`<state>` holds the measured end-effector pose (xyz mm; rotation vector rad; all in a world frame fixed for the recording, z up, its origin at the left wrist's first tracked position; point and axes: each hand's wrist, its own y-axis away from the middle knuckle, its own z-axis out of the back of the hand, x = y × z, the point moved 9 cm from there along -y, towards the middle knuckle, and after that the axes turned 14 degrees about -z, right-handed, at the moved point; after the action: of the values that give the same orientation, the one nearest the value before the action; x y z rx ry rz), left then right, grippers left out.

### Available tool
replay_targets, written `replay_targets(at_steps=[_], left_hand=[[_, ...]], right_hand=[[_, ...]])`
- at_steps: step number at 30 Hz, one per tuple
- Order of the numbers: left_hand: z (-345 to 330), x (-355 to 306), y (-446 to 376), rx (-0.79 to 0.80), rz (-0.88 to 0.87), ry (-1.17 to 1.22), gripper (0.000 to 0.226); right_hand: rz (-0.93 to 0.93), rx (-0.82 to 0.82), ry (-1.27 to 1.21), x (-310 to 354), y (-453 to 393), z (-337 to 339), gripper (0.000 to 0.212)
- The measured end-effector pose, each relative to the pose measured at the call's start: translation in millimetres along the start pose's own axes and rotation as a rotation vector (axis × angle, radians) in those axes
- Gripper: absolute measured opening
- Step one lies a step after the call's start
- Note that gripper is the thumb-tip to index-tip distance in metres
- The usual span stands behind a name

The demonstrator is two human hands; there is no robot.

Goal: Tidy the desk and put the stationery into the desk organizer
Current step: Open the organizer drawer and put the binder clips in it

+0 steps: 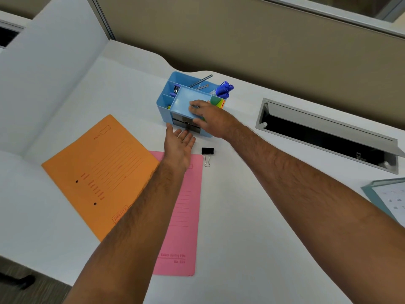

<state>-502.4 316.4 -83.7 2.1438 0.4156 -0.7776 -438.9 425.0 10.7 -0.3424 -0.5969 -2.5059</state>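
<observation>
Nearest, pink file (184, 216) flat on white table (252, 216), partly under left forearm; print near bottom edge too blurred to read. Orange file (103, 170) at 9 o'clock of it, overlapping its corner, stamp blurred. Black binder clip (207, 152) loose just beside left hand (178, 145), fingers spread, palm up, holding nothing. Right hand (210, 119) rests on blue desk organizer (175, 99), fingers loosely spread over tray. Blue markers (224, 88), pencils (200, 81) at 12 o'clock compartments. Open cable hatch (324, 132) at 3 o'clock.

Head camera looks steeply down (wide-angle) over the desk (241, 216).
</observation>
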Motion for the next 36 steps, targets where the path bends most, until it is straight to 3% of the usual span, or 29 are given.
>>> replay_targets(at_steps=[26, 36], left_hand=[[-7, -4, -5, -0.053, 0.111, 0.223, 0.07], [-13, -5, -7, -0.063, 0.058, 0.118, 0.06]], right_hand=[[0.0, 0.018, 0.037, 3, -4, 5, 0.051], [-0.008, 0.021, 0.058, 4, -10, 2, 0.05]])
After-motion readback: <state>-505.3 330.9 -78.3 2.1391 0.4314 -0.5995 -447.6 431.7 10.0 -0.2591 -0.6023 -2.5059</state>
